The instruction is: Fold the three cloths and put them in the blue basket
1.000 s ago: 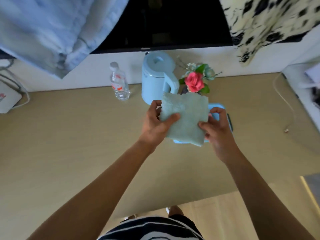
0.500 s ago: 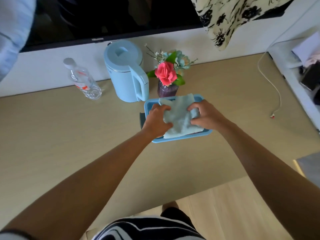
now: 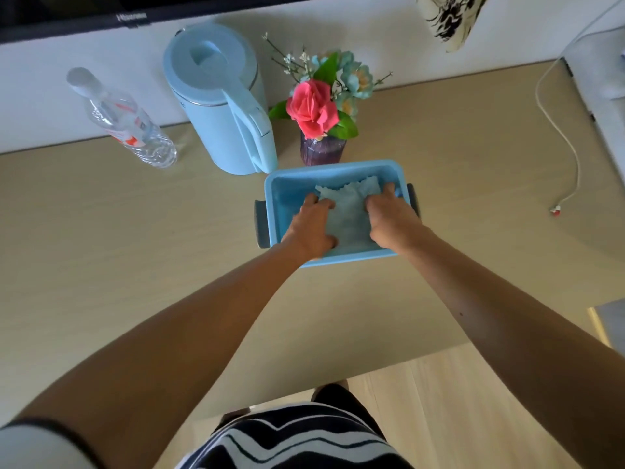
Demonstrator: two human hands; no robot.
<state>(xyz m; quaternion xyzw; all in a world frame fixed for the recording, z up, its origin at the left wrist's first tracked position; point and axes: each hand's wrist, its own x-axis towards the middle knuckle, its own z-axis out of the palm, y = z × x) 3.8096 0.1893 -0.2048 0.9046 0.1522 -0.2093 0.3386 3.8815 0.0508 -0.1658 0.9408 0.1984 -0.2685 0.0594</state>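
Observation:
A folded pale green cloth [image 3: 348, 211] lies inside the blue basket [image 3: 280, 184], which stands on the beige table just in front of the vase. My left hand [image 3: 313, 226] rests on the cloth's left edge and my right hand [image 3: 389, 216] on its right edge, both reaching down into the basket with fingers curled on the fabric. The cloth's far corner with a scalloped edge shows between the hands. Whether other cloths lie beneath it is hidden.
Behind the basket stand a pale blue kettle [image 3: 220, 110], a purple vase of flowers [image 3: 321, 130] and a plastic water bottle [image 3: 128, 126]. A white cable [image 3: 558, 130] lies at the right. A patterned cloth [image 3: 449, 22] hangs at the top right. The table's front edge [image 3: 406, 360] is near my body.
The folded cloth went from held above the basket down into it. Both hands followed it in and now sit low inside the basket. The camera tilted downward and closer.

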